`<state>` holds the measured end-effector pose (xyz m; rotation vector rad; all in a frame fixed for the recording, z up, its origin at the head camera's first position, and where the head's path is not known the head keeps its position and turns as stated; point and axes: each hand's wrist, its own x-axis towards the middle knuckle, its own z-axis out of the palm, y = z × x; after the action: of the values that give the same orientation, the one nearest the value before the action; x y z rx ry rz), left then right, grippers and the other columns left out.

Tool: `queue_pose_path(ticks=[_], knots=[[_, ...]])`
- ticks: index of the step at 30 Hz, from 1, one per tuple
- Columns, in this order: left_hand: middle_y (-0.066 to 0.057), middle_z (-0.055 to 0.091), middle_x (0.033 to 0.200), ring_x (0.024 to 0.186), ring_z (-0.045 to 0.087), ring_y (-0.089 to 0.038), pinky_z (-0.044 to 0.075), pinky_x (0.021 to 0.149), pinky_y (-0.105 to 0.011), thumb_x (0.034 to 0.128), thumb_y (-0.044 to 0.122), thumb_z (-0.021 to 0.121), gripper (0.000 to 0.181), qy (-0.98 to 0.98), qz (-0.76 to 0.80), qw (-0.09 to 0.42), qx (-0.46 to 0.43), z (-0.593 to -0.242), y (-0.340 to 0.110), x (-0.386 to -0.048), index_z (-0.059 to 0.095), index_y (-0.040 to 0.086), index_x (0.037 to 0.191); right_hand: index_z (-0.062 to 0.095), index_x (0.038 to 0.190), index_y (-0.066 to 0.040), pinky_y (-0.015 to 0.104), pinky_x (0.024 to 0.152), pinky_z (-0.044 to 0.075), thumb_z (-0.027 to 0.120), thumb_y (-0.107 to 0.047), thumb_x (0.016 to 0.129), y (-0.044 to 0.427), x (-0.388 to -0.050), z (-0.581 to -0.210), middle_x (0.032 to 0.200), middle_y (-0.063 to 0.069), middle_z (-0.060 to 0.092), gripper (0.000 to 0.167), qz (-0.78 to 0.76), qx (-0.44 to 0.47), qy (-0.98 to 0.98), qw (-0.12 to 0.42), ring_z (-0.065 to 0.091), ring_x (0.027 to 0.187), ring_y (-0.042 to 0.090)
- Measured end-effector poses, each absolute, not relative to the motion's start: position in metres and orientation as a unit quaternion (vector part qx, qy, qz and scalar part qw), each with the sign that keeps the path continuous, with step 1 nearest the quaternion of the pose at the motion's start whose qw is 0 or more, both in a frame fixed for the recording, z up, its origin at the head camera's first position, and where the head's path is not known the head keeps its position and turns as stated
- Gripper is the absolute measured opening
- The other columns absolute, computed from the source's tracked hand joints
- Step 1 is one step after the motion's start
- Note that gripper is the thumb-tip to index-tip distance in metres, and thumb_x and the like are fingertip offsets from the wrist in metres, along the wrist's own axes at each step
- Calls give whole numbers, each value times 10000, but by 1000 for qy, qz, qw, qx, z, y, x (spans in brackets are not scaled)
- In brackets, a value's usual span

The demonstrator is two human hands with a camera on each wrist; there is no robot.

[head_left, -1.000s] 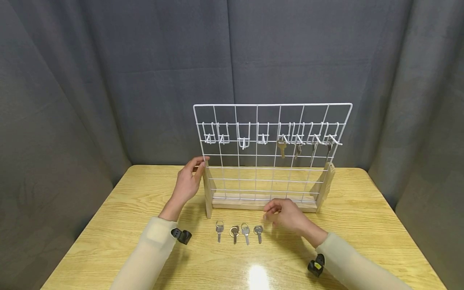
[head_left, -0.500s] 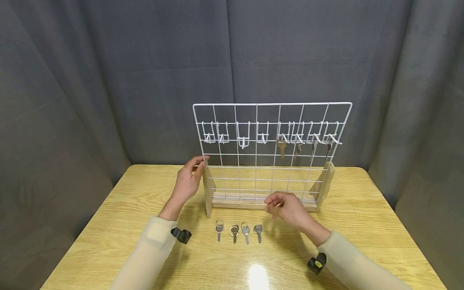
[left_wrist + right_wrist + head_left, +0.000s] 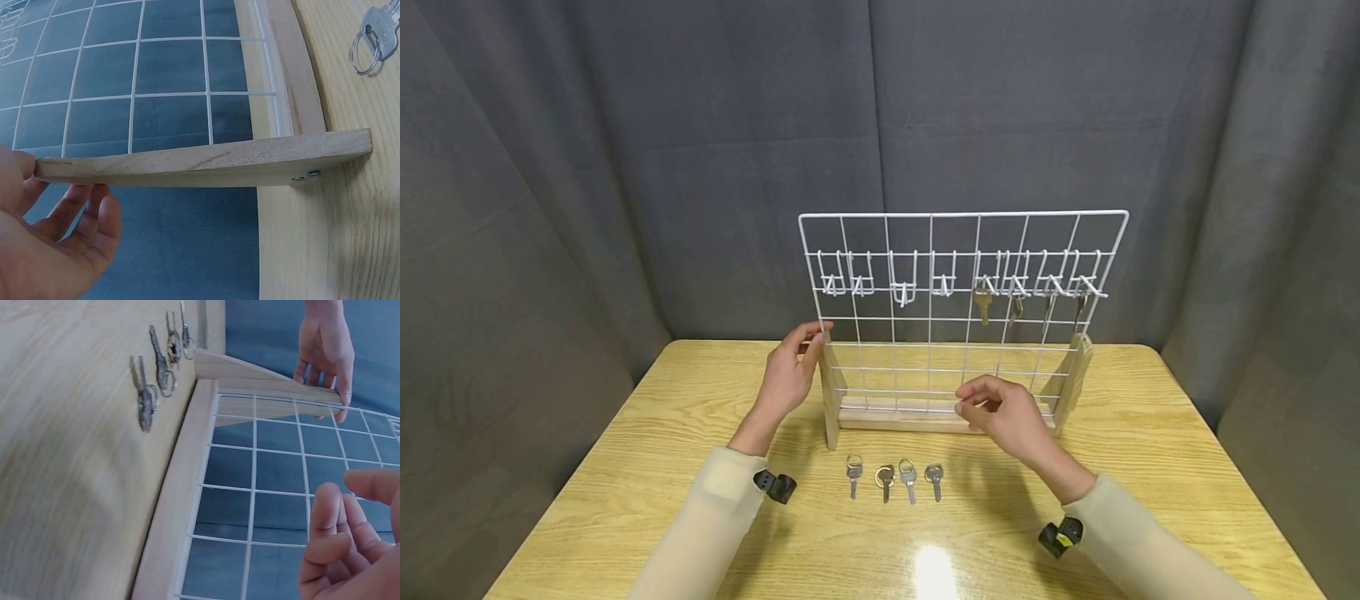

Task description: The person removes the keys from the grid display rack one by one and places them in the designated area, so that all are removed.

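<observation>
A white wire grid rack (image 3: 930,319) with a wooden base stands on the table. At its left end my left hand (image 3: 788,375) grips the upper tip of the wooden side support (image 3: 206,164), thumb and fingers on opposite faces. My right hand (image 3: 1000,412) hovers in front of the lower right of the grid. In the right wrist view its fingers (image 3: 325,512) are loosely bent, with nothing seen between them and the thumb. Several keys with rings, among them a silver key (image 3: 933,479) and a darker key (image 3: 886,479), lie in a row before the rack.
White wire hooks (image 3: 904,293) line the upper grid. On the right-hand hooks hang several keys, including a brass key (image 3: 983,304). The left hooks carry none. Dark grey curtains (image 3: 737,167) enclose the wooden table (image 3: 655,450) at back and sides.
My right hand has risen and shifted slightly right, away from the row of keys toward the grid. The left hand stays at the side support. The keys have not moved.
</observation>
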<state>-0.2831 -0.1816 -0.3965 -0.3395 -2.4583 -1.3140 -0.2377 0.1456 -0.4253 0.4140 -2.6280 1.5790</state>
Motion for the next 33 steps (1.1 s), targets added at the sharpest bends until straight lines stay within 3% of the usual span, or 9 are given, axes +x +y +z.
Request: queue_pose_path(ticks=[12,25,33], knots=[[-130,654,1257,1147,635,-317,505,1001,-477,1078,297,451,329,-863,-463,167,-113,-398,-182,-283,624,136,1306,708,1034,-130,258,558,494,722,-156,913,147,-235,-410,905,60,722,125,502,142,-849,84,638,685,140],[-119,657,1261,1146,637,-312,508,993,-475,1076,302,455,326,-864,-461,168,-110,-396,-182,-285,624,147,1309,707,1045,-61,244,543,503,732,-120,901,150,-235,-395,910,110,731,157,521,148,-828,148,642,647,96],[-122,649,1267,1164,628,-315,502,1008,-476,1076,312,451,335,-865,-462,164,-106,-396,-182,-285,622,150,1315,711,1058,-115,232,572,504,730,-174,919,152,-234,-387,946,102,725,153,528,141,-820,168,630,662,60]])
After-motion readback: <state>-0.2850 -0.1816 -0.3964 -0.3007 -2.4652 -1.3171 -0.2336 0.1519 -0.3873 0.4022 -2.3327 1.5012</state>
